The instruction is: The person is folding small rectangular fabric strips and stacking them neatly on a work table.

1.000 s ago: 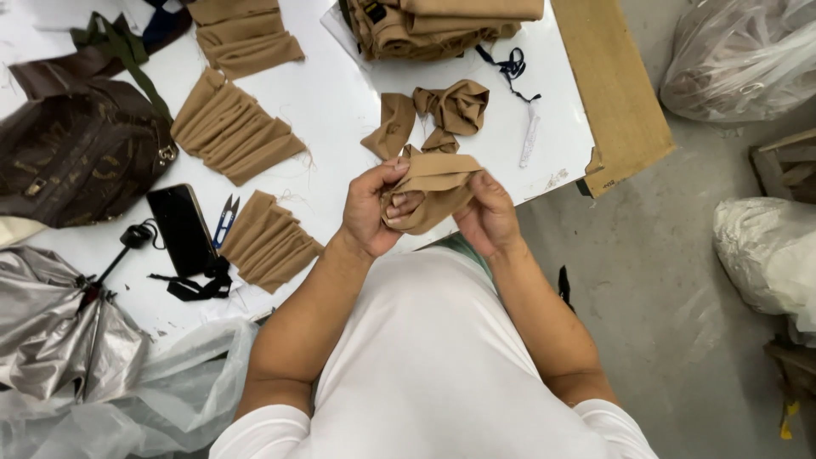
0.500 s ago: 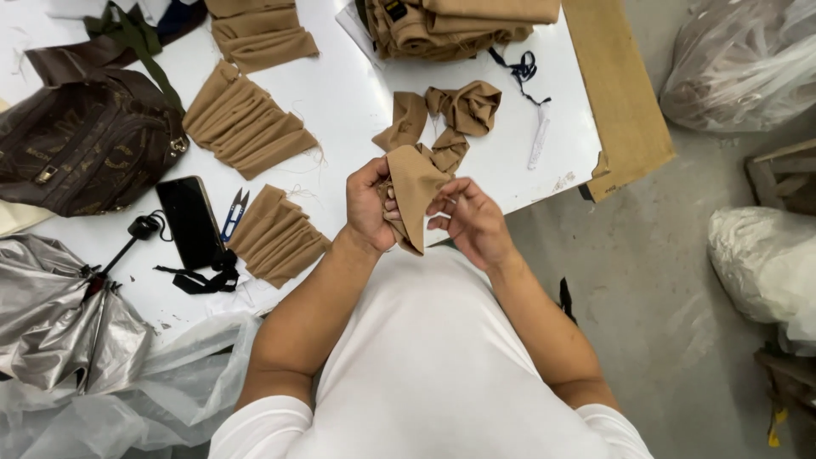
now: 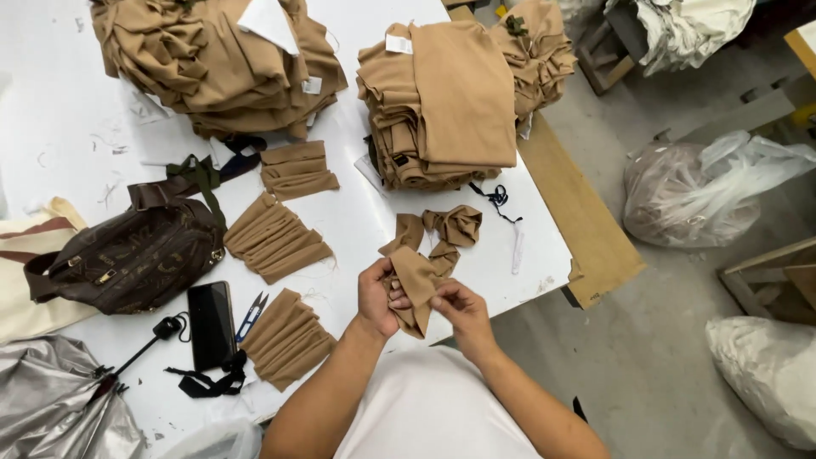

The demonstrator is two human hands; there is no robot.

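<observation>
I have a small tan fabric piece (image 3: 414, 289) pinched in both hands at the table's near edge: left hand (image 3: 376, 299) clenched on its side, right hand (image 3: 460, 308) gripping the lower fold. I judge this mid-folding; next, a careful crease.

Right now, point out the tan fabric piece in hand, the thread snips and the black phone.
tan fabric piece (image 3: 416, 285): head view, middle of the cloth.
thread snips (image 3: 251, 316): head view, blades.
black phone (image 3: 211, 325): head view, screen centre.
</observation>
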